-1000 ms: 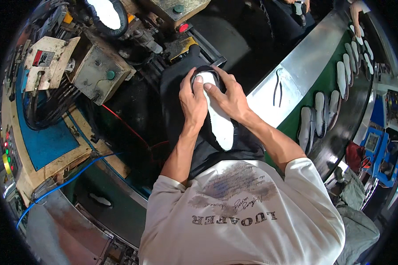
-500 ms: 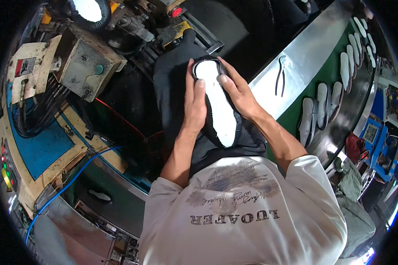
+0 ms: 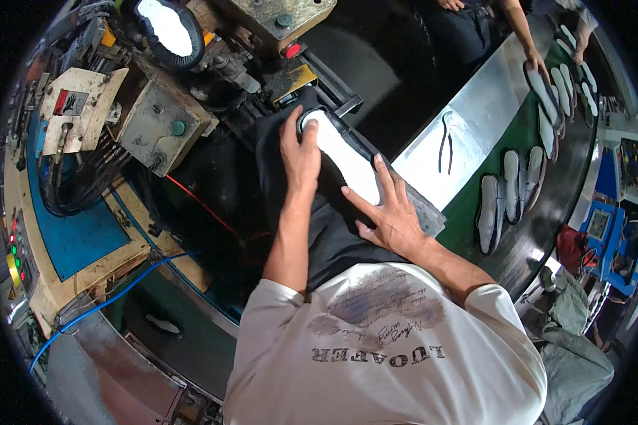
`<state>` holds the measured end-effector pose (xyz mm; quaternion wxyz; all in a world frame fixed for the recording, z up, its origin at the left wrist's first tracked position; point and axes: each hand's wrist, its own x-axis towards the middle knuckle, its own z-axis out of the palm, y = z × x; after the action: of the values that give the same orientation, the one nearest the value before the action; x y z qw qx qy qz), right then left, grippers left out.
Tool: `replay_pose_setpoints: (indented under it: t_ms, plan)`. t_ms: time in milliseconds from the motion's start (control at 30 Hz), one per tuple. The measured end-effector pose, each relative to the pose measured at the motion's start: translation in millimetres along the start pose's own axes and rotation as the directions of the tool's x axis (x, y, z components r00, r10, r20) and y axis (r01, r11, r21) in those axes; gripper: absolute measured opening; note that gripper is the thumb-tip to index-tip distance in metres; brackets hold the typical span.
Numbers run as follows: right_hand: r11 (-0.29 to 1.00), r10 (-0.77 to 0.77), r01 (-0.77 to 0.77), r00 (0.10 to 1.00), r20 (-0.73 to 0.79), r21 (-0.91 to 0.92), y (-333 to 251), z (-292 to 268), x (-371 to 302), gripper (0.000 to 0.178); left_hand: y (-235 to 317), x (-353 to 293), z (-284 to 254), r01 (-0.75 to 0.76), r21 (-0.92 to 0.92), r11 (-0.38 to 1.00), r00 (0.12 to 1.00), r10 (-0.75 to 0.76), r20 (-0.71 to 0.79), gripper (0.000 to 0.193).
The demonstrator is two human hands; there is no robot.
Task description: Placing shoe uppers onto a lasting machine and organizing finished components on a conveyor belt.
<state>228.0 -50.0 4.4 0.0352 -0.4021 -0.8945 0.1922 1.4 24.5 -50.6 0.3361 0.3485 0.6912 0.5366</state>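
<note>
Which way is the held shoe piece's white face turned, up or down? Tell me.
Up: the white face is plainly visible from the downward-looking head camera.

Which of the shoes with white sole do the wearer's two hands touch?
The central black shoe with a long white sole: the left hand touches its far end, the right hand its near end. Neither touches the similar black shoe at upper left.

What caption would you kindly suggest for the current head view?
Left grip on one end of an elongated black shoe with white underside, right grip spread at the other.
</note>
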Motion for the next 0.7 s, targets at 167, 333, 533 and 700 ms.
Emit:
replay_pose_setpoints:
  t_ms: [167,333,533,700]
  plan:
    - [0.999,-0.043,0.044,0.992,-0.116,0.003,-5,5,0,0.092,3,13,-6,-0.058,0.046,0.997,0.995,0.053,0.085,0.037]
    - [0.998,-0.06,0.058,0.994,-0.094,-0.016,-9,13,-9,0.078,-8,-7,3,-0.22,0.188,0.957,0.968,0.238,-0.079,0.037]
    - [0.995,-0.084,0.091,0.986,-0.147,0.038,-7,9,-9,0.077,2,-38,-14,0.319,-0.792,0.52,0.947,-0.15,0.283,0.052]
    - [0.99,-0.087,0.097,0.991,-0.103,0.098,-4,3,2,0.074,-1,-35,1,0.065,-0.38,0.923,0.997,-0.072,-0.003,0.054]
